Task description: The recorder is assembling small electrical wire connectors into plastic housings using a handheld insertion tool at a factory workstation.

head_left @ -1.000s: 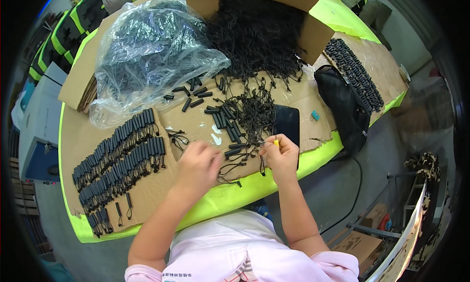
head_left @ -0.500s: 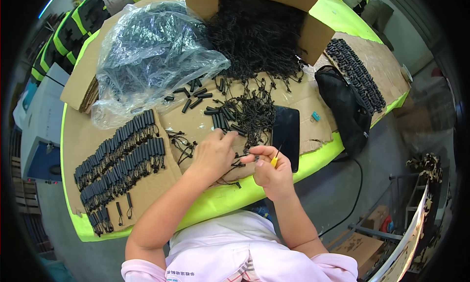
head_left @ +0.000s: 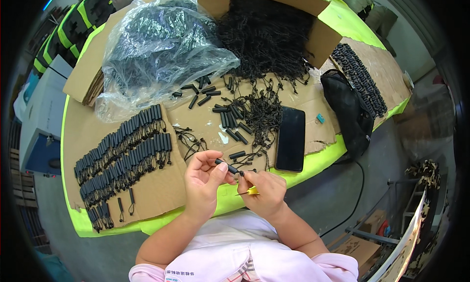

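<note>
My left hand pinches a short black tube between thumb and fingers, near the table's front edge. Against the tube's right end, my right hand grips a small dark cord; whether it enters the tube is too small to tell. Tucked in the same right hand is a yellow-handled hook or awl, its thin metal tip pointing left. Beyond both hands lie loose black tubes and a tangle of knotted black cords.
Rows of tubes with cord loops cover cardboard at left. Behind stand a clear plastic bag and a carton of black cords. A phone, teal clip and black pouch lie to the right.
My left hand has come back from the loose tubes with one tube in it. My right hand has moved down and left to meet it, the yellow tool now turned leftward.
</note>
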The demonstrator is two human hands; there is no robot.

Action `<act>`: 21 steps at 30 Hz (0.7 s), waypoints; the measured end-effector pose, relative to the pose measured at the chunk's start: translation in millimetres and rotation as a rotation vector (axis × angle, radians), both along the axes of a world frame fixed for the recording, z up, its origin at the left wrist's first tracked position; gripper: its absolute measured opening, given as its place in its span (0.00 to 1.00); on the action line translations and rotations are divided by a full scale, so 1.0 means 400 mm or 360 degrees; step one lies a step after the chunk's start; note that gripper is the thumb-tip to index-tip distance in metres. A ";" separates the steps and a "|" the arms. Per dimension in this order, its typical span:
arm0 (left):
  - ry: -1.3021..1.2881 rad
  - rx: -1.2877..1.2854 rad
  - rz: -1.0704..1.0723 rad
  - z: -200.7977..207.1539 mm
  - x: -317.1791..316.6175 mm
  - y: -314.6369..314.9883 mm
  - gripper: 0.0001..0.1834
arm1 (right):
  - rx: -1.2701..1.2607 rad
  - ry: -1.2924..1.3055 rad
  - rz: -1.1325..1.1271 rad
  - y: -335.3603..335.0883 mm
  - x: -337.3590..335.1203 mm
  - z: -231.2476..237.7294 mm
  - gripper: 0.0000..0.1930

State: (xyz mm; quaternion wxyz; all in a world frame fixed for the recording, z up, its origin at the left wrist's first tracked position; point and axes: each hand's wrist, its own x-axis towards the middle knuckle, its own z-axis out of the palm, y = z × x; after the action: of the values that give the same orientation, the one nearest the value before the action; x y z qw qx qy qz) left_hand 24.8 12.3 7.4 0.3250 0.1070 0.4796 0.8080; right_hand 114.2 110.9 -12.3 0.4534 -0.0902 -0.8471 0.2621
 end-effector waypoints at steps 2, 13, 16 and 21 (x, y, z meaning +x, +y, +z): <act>0.0075 -0.0006 0.0042 -0.008 0.004 -0.003 0.11 | 0.0091 -0.0073 0.0026 -0.004 -0.002 0.011 0.11; 0.0354 -0.0101 -0.0147 -0.019 0.005 -0.013 0.16 | -0.0945 -0.0302 0.0501 0.000 0.014 0.013 0.05; 0.0388 -0.0110 -0.0195 -0.022 0.002 -0.010 0.15 | -0.1402 -0.0460 0.0546 -0.003 0.023 -0.001 0.08; -0.0098 0.0009 -0.0178 -0.019 -0.017 -0.003 0.17 | -0.0861 -0.0433 0.0294 0.000 0.022 0.030 0.15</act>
State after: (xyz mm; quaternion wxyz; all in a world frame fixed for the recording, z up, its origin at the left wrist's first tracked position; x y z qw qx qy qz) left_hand 18.1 11.1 -0.3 0.3840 0.1095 0.4605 0.7928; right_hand 123.0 111.1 -0.5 0.2698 -0.1642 -0.8042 0.5035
